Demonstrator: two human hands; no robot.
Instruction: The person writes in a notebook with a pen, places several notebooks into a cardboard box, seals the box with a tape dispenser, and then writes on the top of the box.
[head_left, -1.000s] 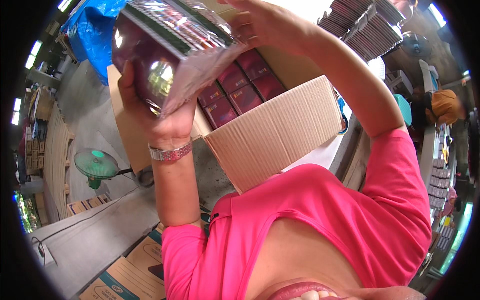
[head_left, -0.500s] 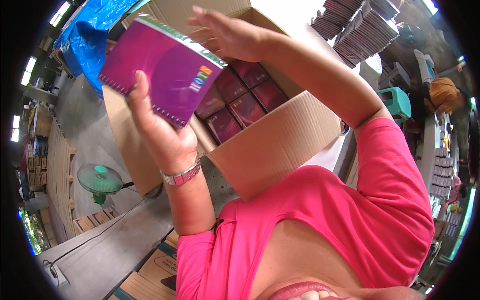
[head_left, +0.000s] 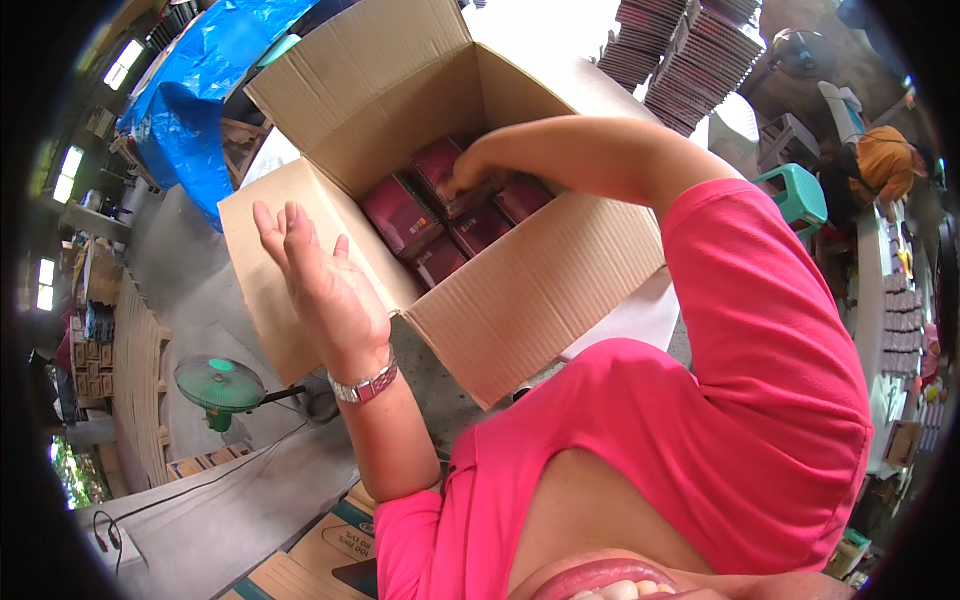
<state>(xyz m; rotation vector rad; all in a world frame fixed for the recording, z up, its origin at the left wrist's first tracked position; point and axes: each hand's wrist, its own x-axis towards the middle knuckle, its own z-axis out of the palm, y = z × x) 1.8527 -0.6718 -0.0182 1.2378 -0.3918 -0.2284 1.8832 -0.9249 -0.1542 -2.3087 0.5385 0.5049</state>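
Inside a large open cardboard box (head_left: 530, 300) lie spiral notebooks (head_left: 398, 212) with dark red-purple covers, packed side by side in stacks. My right hand (head_left: 475, 178) reaches down into the box and is on or just above the notebooks. Its fingers are in shadow and partly hidden, so whether they grip one is unclear. Beside the box's left flap, my left hand (head_left: 335, 290) is raised, palm up, with fingers apart and nothing in it. A metal watch is on that wrist.
Tall stacks of notebooks (head_left: 705, 60) stand beyond the box at the right. A green fan (head_left: 220, 385) is at the left, near a grey surface with a cable. A blue tarp (head_left: 185, 110) hangs behind. A green stool (head_left: 800, 195) and a person in orange (head_left: 885, 165) are farther right.
The purple notebooks have left my left hand, which is now empty. My right hand has moved from above the box down into it. The view has shifted slightly.
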